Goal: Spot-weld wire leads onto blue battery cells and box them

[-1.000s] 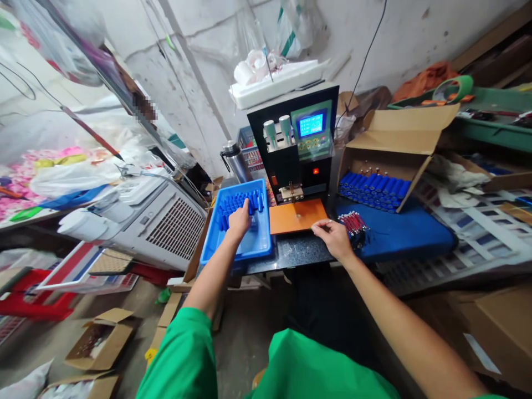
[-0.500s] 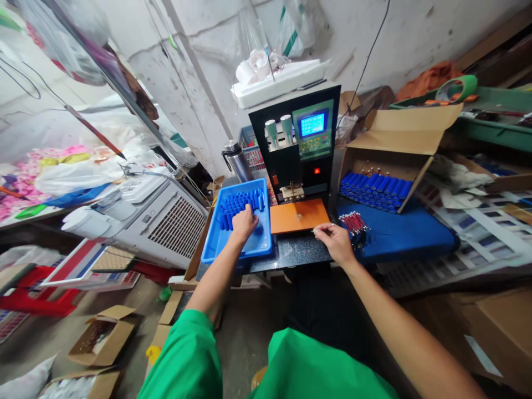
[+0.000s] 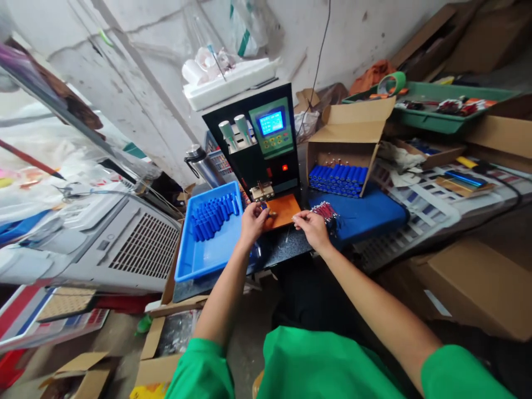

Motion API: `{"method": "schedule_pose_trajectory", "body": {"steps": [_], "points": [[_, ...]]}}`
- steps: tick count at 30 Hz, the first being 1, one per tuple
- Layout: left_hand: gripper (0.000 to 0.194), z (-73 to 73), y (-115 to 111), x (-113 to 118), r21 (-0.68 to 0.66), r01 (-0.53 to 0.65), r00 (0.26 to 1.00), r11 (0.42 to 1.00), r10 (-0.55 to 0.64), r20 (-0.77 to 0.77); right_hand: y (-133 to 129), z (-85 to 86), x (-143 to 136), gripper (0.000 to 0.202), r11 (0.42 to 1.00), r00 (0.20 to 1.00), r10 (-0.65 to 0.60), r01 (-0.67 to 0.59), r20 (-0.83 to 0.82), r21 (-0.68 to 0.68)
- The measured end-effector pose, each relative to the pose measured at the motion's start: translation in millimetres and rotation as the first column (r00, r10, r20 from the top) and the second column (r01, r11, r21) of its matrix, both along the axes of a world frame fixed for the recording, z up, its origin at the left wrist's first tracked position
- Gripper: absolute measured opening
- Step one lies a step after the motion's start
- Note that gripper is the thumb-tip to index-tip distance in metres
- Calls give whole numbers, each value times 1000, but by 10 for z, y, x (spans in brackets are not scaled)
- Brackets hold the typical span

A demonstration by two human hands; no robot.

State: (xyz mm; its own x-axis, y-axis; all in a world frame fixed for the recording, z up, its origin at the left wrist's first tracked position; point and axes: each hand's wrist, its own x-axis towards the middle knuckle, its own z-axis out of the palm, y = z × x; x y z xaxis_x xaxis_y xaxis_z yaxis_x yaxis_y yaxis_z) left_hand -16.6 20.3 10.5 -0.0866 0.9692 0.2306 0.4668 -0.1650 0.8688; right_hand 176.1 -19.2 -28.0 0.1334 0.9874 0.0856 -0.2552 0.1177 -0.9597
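My left hand (image 3: 252, 224) is closed around a blue cylindrical battery cell (image 3: 264, 205), mostly hidden by the fingers, at the left side of the orange plate (image 3: 283, 210). Just above stands a spot welder (image 3: 272, 160) with a lit blue screen. My right hand (image 3: 313, 229) pinches a thin wire lead, barely visible, over the plate's right front corner. Behind that hand lies a bundle of red and black wire leads (image 3: 325, 210) with white ends. Many blue cells (image 3: 211, 219) stand in rows in the blue tray (image 3: 208, 265) on the left.
An open cardboard box (image 3: 353, 133) of blue cells stands right of the welder, on a blue surface (image 3: 369, 219). A steel flask (image 3: 203, 165) is behind the tray. A green tray (image 3: 440, 119) with tape and parts sits at the far right. A white air cooler (image 3: 120, 244) stands left.
My left hand has moved from the blue tray rightward to the plate, now with a cell. The right hand stays pinched near the plate's front corner. The whole view has swung to the right.
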Motion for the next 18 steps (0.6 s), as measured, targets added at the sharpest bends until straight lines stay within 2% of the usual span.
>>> {"method": "schedule_pose_trajectory", "body": {"steps": [3, 8, 13, 18], "points": [[21, -43, 47, 102, -22, 2, 998, 1000, 0, 58, 65, 9, 50, 33, 1000, 1000, -24, 24, 4, 4], [23, -106, 26, 191, 34, 45, 996, 998, -48, 79, 283, 105, 30, 26, 997, 998, -54, 52, 28, 50], [20, -242, 3, 259, 58, 3, 996, 998, -8, 84, 492, 212, -106, 23, 996, 998, -13, 8, 59, 83], [23, -317, -1, 256, 105, 24, 993, 994, -36, 115, 649, 220, -276, 21, 997, 998, 63, -64, 20, 42]]}}
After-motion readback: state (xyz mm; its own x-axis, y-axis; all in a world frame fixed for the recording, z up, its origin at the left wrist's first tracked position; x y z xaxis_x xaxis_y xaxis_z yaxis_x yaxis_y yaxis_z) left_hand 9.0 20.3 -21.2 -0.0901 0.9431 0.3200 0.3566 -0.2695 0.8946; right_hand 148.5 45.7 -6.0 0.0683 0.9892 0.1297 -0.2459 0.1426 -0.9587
